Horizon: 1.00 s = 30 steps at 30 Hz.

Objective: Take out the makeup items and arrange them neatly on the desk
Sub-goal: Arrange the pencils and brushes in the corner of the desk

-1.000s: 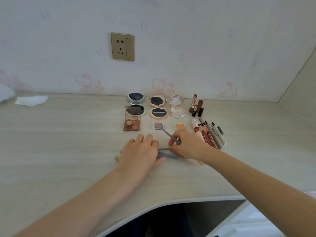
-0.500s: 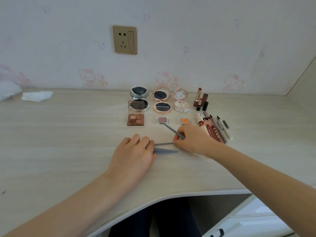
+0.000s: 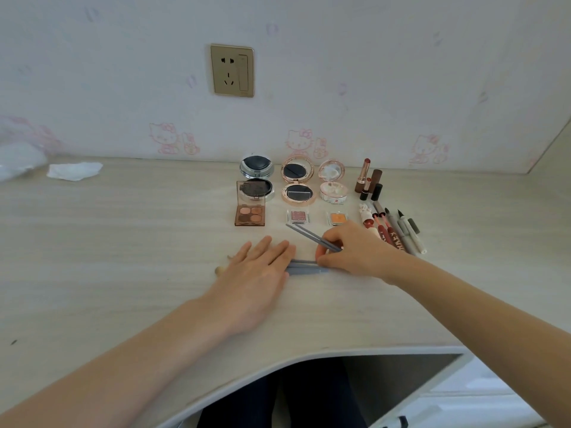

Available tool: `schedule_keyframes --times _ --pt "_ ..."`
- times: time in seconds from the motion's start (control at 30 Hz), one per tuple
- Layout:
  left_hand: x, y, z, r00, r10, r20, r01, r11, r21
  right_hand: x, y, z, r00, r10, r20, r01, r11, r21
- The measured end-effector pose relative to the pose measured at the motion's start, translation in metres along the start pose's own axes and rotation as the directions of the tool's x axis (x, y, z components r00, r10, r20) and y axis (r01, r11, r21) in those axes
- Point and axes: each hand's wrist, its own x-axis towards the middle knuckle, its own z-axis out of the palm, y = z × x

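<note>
Resting flat on the surface [image 3: 123,242], the left hand [image 3: 256,273] is lying with fingers straight, pressing down on the near ends of some grey brush handles [image 3: 304,268] that are poking out to its right. The right hand [image 3: 349,251] is pinching two thin grey sticks [image 3: 309,236], its grip closed round them, and they're angling up-left toward the little pink pan [image 3: 298,216]. Behind that, everything's sitting in tidy rows: the eyeshadow palette [image 3: 249,215] open, three round compacts [image 3: 297,183] with lids up, an orange pan [image 3: 337,218], lipsticks [image 3: 367,180] standing near the wall, and a fan of pens and liners [image 3: 398,230] lying just beside the right hand. A crumpled tissue [image 3: 74,170] is sitting far off left, and a gold wall socket [image 3: 232,70] is up above
</note>
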Motion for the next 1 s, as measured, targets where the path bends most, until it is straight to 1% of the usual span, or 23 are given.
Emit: schedule_keyframes --times 0.13,0.23,0.3,0.37,0.43,0.47,0.5,0.53,0.57,0.6,0.7,0.83,0.87,0.9,0.93,1.0 --pt "0.000 0.006 0.002 0.999 -0.033 -0.037 0.032 0.999 -0.027 -0.001 0.002 -0.002 0.996 0.083 0.017 -0.085 0.984 0.154" --pt "0.001 0.006 -0.003 0.998 -0.050 -0.048 0.047 0.996 -0.073 -0.001 0.000 -0.010 0.988 0.154 0.023 -0.151 0.918 0.366" --pt "0.003 0.009 -0.008 0.995 -0.042 -0.093 0.029 0.990 -0.137 0.000 -0.005 -0.016 0.988 0.155 0.029 -0.146 0.827 0.542" --pt "0.008 0.016 -0.015 0.983 -0.051 -0.179 0.000 0.962 -0.273 0.001 -0.012 -0.021 0.990 0.140 0.020 -0.114 0.702 0.704" --pt "0.015 0.025 -0.022 0.963 -0.123 -0.240 -0.003 0.885 -0.466 0.003 -0.019 -0.023 0.992 0.130 0.000 -0.075 0.571 0.818" --pt "0.019 0.029 -0.027 0.955 -0.166 -0.245 0.002 0.832 -0.555 0.005 -0.022 -0.023 0.991 0.132 -0.022 -0.054 0.545 0.837" --pt "0.023 0.032 -0.031 0.952 -0.197 -0.234 0.004 0.772 -0.635 0.006 -0.025 -0.024 0.989 0.138 -0.055 -0.033 0.569 0.822" --pt "0.026 0.035 -0.034 0.953 -0.218 -0.208 0.006 0.702 -0.712 0.007 -0.027 -0.023 0.985 0.140 -0.098 -0.011 0.623 0.783" --pt "0.029 0.037 -0.038 0.955 -0.237 -0.177 0.010 0.623 -0.782 0.008 -0.029 -0.023 0.981 0.132 -0.139 0.015 0.669 0.743" --pt "0.032 0.039 -0.041 0.955 -0.256 -0.148 0.016 0.544 -0.839 0.009 -0.031 -0.023 0.979 0.117 -0.170 0.041 0.694 0.719" --pt "0.039 0.041 -0.047 0.955 -0.282 -0.093 0.014 0.357 -0.934 0.010 -0.037 -0.023 0.974 0.103 -0.201 0.077 0.687 0.723" --pt "0.044 0.044 -0.050 0.951 -0.304 -0.060 -0.006 0.176 -0.984 0.011 -0.040 -0.023 0.971 0.106 -0.214 0.094 0.654 0.750" --pt "0.045 0.042 -0.049 0.951 -0.305 -0.049 -0.003 0.148 -0.989 0.011 -0.041 -0.022 0.970 0.103 -0.219 0.100 0.653 0.751" --pt "0.045 0.039 -0.048 0.953 -0.299 -0.039 0.005 0.146 -0.989 0.011 -0.040 -0.023 0.968 0.107 -0.227 0.100 0.664 0.741" --pt "0.046 0.035 -0.047 0.956 -0.290 -0.033 0.017 0.168 -0.986 0.011 -0.039 -0.023 0.965 0.116 -0.236 0.094 0.685 0.723" --pt "0.046 0.024 -0.044 0.959 -0.282 -0.036 0.036 0.244 -0.969 0.013 -0.035 -0.025 0.960 0.136 -0.246 0.077 0.716 0.694"
